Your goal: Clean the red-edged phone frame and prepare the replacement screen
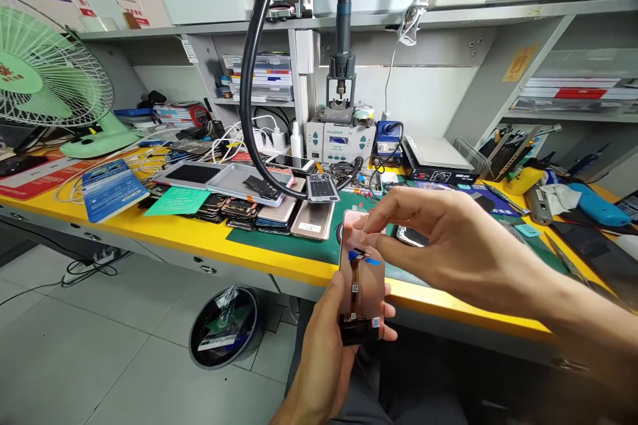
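A phone screen panel (369, 289), its back facing up, is held upright by my left hand (323, 325), with the thumb along its left edge and fingertips showing past the right edge. The back carries a brown ribbon cable, small square codes and blue tape pieces. Over the panel's upper part is my right hand (428, 229), thumb and index finger pinched together near the surface. Whatever lies between those fingertips is too small to make out.
A yellow bench (299, 263) with a green mat (279, 242) holds stacked phones (239, 206), a silver phone (313, 219), and a grey soldering station (343, 143). A black hose (248, 66) arches above it. A green fan (30, 76) stands left; a bin (199, 339) is on the floor.
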{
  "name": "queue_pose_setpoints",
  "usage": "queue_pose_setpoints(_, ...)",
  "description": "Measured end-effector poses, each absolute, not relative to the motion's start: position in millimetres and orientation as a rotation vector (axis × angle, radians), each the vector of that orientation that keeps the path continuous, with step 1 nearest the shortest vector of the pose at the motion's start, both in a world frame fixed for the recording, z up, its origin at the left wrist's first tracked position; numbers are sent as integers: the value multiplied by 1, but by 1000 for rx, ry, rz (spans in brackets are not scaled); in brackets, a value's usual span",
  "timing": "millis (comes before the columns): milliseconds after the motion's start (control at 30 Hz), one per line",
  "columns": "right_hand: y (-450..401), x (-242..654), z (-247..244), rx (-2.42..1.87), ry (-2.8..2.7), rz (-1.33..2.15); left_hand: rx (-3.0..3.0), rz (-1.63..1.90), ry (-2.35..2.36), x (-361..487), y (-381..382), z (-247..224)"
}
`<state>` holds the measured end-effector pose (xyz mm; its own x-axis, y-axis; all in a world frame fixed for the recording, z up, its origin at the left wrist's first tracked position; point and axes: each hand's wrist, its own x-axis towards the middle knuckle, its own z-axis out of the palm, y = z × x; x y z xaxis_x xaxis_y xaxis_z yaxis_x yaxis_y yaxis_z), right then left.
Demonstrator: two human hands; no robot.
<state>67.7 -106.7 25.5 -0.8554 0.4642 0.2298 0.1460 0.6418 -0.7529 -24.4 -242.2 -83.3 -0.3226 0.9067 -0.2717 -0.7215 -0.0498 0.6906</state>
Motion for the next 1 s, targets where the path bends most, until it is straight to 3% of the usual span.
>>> queue_pose_setpoints(333,-116,69,37,-501,-2396,1370,292,1672,880,-25,-237,-81)
queue_pose_setpoints(1000,-131,86,40,-397,-2393,1120,252,1633,654,-27,-236,-70)
